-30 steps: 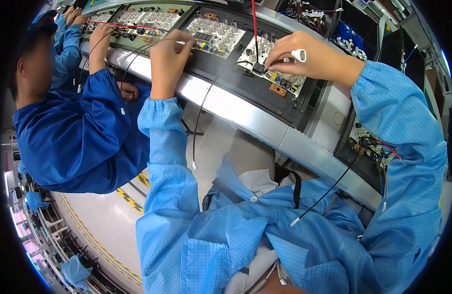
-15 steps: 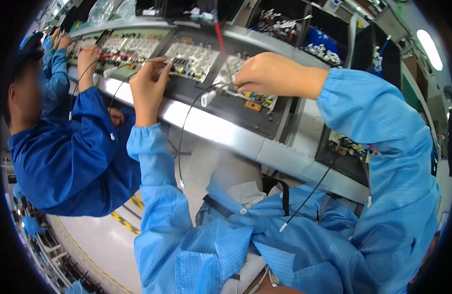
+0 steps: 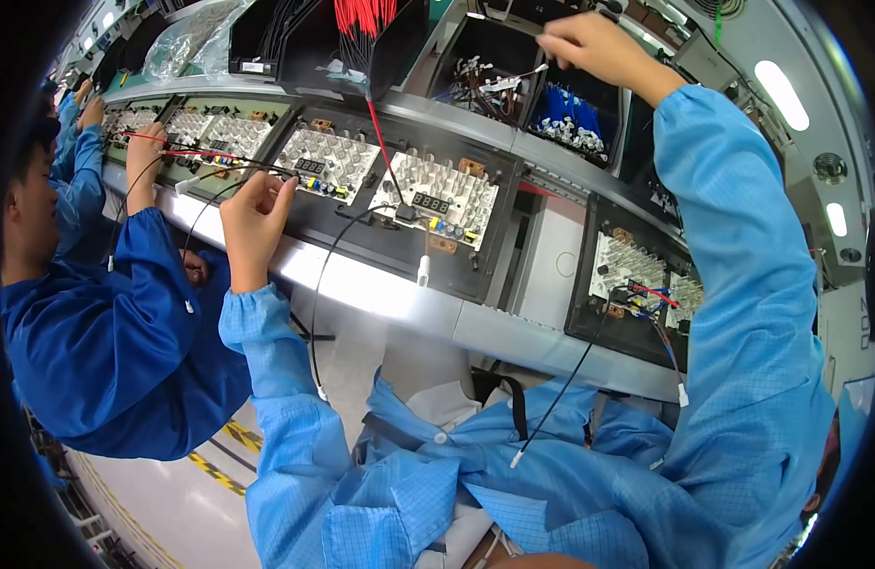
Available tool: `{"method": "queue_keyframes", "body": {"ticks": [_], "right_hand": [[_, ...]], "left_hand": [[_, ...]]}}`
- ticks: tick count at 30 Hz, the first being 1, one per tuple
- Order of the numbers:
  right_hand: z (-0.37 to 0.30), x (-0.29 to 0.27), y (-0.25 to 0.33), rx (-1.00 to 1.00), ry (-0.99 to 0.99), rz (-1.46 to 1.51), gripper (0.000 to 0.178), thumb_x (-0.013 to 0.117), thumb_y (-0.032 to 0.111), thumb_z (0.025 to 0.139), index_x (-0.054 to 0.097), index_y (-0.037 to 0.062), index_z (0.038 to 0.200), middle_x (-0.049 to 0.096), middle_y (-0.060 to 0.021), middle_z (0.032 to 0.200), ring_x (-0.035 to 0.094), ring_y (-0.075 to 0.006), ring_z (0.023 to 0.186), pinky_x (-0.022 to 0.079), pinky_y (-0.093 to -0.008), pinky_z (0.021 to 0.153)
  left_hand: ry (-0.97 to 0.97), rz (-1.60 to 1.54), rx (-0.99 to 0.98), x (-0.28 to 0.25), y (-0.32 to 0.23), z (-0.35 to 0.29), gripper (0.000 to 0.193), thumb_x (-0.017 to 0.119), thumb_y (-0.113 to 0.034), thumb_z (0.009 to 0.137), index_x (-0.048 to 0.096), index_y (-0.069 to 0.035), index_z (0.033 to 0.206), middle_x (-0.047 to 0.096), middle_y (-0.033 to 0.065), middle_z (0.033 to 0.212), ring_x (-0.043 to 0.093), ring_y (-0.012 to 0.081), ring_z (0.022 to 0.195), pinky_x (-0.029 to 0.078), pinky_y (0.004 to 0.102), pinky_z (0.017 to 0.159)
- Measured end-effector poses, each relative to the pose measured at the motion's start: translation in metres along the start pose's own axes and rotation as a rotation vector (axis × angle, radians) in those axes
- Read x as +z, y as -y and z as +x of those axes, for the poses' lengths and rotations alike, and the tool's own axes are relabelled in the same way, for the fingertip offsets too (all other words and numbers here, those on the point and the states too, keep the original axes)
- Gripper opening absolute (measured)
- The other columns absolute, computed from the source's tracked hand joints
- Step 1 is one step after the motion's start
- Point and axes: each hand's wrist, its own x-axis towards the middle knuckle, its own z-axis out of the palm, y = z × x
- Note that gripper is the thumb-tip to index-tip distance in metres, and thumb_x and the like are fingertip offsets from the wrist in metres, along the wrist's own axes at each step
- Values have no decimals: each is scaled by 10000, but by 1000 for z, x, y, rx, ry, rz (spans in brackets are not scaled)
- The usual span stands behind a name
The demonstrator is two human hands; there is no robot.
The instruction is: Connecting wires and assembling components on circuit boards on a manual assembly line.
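My left hand point(image 3: 255, 223) is raised at the table's front edge, thumb and fingers pinched beside a circuit board point(image 3: 326, 163). Dark wires point(image 3: 234, 171) pass by its fingertips; what it holds, if anything, is hidden. Stretched out to the far right, my right hand point(image 3: 599, 52) hovers above a black bin of wire leads point(image 3: 485, 81), fingers extended and slightly apart. Between the hands lies another circuit board point(image 3: 437, 199) with a dark digit display. A red wire point(image 3: 381, 142), a black wire point(image 3: 328, 251) and a white connector point(image 3: 423, 269) hang about it.
Blue wires point(image 3: 572, 119) fill a neighbouring bin, and red wires point(image 3: 362, 19) stand bundled at the back. Another wired board point(image 3: 637, 270) sits in a black tray at right. A co-worker in a dark blue sleeve point(image 3: 125, 303) works at my left. The metal table edge point(image 3: 371, 289) runs in front.
My right hand has left the nearer board and moved up and right to the bins. The white connector now hangs from that board's front. The whole view has shifted a little.
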Motion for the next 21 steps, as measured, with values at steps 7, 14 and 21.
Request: {"method": "queue_keyframes", "body": {"ticks": [7, 14, 21], "right_hand": [[-35, 85, -76, 430, 581, -437, 439, 524, 383, 918, 692, -16, 986, 673, -227, 1022, 631, -408, 986, 505, -477, 857], [-30, 111, -96, 602, 649, -162, 543, 519, 471, 907, 675, -45, 968, 673, -229, 1001, 644, -381, 933, 487, -454, 807], [-58, 132, -134, 642, 527, -122, 408, 620, 371, 805, 662, -27, 726, 647, -169, 689, 618, -282, 609, 464, -417, 555]], "left_hand": [[17, 46, 26, -9, 1, 0, 301, 681, -182, 879, 568, 9, 676, 405, 44, 459, 332, 71, 433, 243, 278, 429], [40, 52, 55, -17, -4, 11, 307, 671, -180, 886, 562, 10, 671, 418, 53, 462, 347, 84, 426, 251, 285, 424], [59, 37, 75, -4, -18, 12, 311, 659, -177, 896, 560, 18, 674, 439, 70, 476, 365, 99, 423, 269, 289, 425]]}}
